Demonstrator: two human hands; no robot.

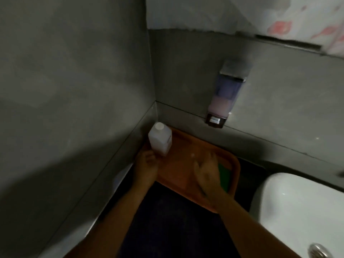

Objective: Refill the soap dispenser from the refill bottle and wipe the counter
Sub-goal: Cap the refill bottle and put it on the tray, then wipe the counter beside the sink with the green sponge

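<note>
A white refill bottle [160, 139] with a white cap stands upright at the far left corner of an orange tray [188, 144] on the dark counter. My left hand [147, 164] rests at the bottle's base, fingers near or touching it; a grip is not clear. My right hand [206, 170] hovers over the tray with fingers spread, just left of a green cloth [224, 177] lying in the tray. The soap dispenser [222, 97] hangs on the back wall, clear-bodied, with pinkish soap in its lower half.
A white sink basin [297, 207] with a metal drain sits at the right. Grey walls meet in a corner behind the tray. The dark counter [167, 220] runs toward me between my forearms. A mirror edge is at the top right.
</note>
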